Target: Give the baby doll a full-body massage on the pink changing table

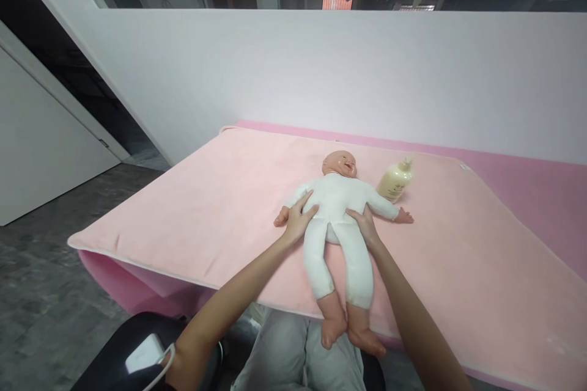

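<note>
A baby doll with a white cloth body lies on its back, head toward the wall and feet hanging over the table's near edge. My left hand grips one side of its waist, thumb on the front of the body. On the opposite side of the waist, my right hand holds it likewise, some fingers hidden behind the cloth. Beyond the doll's outstretched arm on the right, a pale yellow pump bottle is on the blanket, touched by neither hand.
A light pink blanket covers most of the table, over a darker pink cover. A white wall with windows above runs along the back. At lower left is a black chair with a white device near my forearm.
</note>
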Tool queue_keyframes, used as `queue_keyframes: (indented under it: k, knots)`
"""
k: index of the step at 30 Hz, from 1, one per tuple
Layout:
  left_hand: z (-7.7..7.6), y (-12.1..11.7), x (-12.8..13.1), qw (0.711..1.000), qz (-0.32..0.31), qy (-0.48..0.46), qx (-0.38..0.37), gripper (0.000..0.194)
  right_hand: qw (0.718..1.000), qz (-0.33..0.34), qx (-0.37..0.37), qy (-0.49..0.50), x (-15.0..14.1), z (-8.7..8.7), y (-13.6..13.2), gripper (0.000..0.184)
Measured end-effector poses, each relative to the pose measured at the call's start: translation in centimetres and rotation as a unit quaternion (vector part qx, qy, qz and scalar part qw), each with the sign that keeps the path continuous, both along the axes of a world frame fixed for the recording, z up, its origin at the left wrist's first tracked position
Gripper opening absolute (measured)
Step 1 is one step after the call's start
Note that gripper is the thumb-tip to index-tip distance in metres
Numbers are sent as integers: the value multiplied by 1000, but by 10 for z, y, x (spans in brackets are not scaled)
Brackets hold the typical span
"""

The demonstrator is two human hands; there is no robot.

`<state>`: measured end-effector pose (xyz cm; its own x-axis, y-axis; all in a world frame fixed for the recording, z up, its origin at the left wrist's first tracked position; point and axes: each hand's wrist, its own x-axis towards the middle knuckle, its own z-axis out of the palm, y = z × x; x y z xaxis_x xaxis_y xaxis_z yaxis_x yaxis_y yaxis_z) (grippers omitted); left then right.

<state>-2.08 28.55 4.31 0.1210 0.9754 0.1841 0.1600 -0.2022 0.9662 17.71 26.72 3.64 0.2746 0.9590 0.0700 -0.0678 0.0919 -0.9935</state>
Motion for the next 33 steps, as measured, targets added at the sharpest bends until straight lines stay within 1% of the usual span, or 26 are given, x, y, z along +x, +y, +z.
queue_keyframes:
  k: [2,5,7,9,13,15,17,19,21,24,27,33]
  knots:
    - [-1,2,-3,1000,-4,22,10,52,999,-29,9,-42,-1,1,-4,55]
    - [-3,4,-8,996,8,79,44,46,984,-86,16,-152,2,2,-7,41]
    - [-3,4,-11,989,12,124,80,43,968,-120,5,-220,5,2,-8,47]
    - [-2,6,-15,978,24,178,107,41,955,-141,-12,-261,8,1,-8,55]
    - [-1,15,-23,944,101,286,129,36,943,-131,-32,-304,12,-2,-7,61]
    - [-2,21,-28,932,131,314,129,34,939,-120,-37,-322,13,-3,-7,62]
    - [-5,27,-32,928,141,325,118,32,935,-110,-41,-335,14,-3,-7,63]
    - [-8,30,-34,928,131,329,115,30,933,-104,-44,-341,14,-3,-7,64]
    - [-10,30,-35,928,101,334,133,29,933,-102,-46,-343,15,-3,-7,65]
    - [-13,30,-35,915,63,364,163,27,932,-94,-48,-347,15,-4,-6,65]
    - [-15,30,-34,901,61,396,167,29,930,-88,-51,-352,15,-5,-5,66]
    - [-18,31,-34,887,53,429,161,32,927,-85,-58,-360,16,-5,-5,66]
